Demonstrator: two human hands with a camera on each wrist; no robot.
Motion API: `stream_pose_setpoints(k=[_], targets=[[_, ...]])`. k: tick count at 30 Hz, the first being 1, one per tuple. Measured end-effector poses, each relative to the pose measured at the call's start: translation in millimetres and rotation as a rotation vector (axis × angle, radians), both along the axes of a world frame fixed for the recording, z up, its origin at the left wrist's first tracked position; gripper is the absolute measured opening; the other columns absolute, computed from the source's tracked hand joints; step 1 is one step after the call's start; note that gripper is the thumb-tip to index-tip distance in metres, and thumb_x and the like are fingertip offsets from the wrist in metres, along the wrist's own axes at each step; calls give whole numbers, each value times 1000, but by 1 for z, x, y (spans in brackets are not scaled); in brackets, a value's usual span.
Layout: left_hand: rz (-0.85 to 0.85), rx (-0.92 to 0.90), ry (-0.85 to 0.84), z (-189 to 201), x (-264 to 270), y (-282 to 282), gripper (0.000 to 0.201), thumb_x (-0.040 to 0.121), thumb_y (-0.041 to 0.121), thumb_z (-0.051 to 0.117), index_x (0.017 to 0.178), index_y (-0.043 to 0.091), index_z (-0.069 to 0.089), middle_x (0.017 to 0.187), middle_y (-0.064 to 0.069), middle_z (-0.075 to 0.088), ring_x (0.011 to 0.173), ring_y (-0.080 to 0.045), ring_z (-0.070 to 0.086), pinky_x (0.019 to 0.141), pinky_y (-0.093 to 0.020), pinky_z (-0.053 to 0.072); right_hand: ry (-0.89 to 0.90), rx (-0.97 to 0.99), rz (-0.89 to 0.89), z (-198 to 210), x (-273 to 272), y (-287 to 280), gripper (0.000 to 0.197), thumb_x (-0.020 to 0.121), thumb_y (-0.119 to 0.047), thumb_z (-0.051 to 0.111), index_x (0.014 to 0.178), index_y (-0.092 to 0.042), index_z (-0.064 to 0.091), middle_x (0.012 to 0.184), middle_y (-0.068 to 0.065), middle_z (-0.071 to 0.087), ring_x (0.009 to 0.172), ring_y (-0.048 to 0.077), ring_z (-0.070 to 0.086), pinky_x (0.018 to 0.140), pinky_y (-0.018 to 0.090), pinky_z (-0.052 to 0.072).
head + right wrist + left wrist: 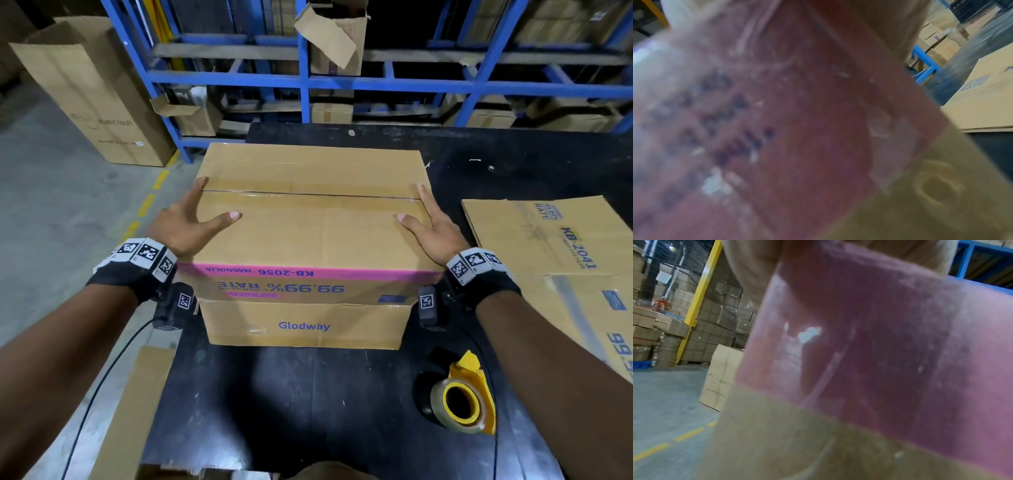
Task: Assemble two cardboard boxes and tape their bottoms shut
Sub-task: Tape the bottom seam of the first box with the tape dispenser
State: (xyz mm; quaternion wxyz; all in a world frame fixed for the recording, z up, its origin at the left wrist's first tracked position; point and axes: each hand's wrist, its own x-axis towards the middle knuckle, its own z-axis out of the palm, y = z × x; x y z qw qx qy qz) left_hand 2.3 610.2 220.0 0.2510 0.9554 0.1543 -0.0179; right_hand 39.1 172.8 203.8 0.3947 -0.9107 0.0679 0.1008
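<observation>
An assembled cardboard box (pixel 308 233) with a pink band stands upside down on the black table (pixel 291 394), its flaps closed along a taped seam. It sits on a second box marked Glodway (pixel 305 325). My left hand (pixel 191 219) clasps the left top edge, thumb on top, fingers down the side. My right hand (pixel 428 222) clasps the right top edge the same way. Both wrist views are filled by the blurred pink band of the box (pixel 879 353) (pixel 797 129). A yellow tape dispenser (pixel 462 401) lies at the near right.
Flat cardboard sheets (pixel 555 246) lie on the table's right side. A strip of cardboard (pixel 137 411) leans off the near left edge. A tall carton (pixel 92 96) stands on the floor at the left. Blue racking (pixel 376 82) runs behind the table.
</observation>
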Motion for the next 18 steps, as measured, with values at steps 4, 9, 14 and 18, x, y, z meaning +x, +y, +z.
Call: stream_pose_setpoints(k=[4,9,14,18], targets=[[19,-1,6,-4,-10,10,96,79,85,57,159,52,14,166,8,33,149,-30,38,120,-46,33,20,-6,17,-2,-3,15,77,89,-70,51,149,-65,4,164,-10,27,150,36,22,119,50,22],[28,0,17,-6,-16,15,94,80,83,58,158,54,14,165,5,36,148,-32,40,119,-48,34,65,2,60,-4,-6,20,70,95,-64,44,150,-63,1,165,-11,24,151,37,18,120,48,14],[4,53,37,-13,-17,15,100,74,92,53,157,56,10,166,7,34,147,-34,41,118,-50,36,80,-4,54,-22,-17,18,77,91,-70,47,149,-65,-3,164,-8,28,148,43,23,119,51,19],[-30,65,35,-20,-23,5,105,68,96,53,156,58,8,165,7,37,143,-38,46,117,-52,39,99,42,19,-56,-36,11,79,87,-72,50,147,-67,-1,162,-8,32,144,41,35,118,50,25]])
